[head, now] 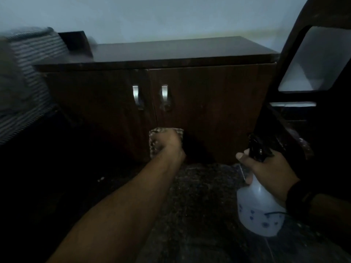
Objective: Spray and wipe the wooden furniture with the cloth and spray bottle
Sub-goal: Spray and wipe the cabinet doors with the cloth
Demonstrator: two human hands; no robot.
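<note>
Pressing the cloth [154, 143] against the cabinet [205, 114] at 6 o'clock, the left hand [168, 143] clutches it while the right hand [269, 169] grips the spray bottle [258, 209] at 4 o'clock.

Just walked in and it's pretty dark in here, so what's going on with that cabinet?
A person is cleaning a dark wooden cabinet. Their left hand presses a patterned cloth against the lower part of the doors, near the seam below the two metal handles. Their right hand grips a white spray bottle by its black trigger head, held low and off to the side, apart from the cabinet.
</note>
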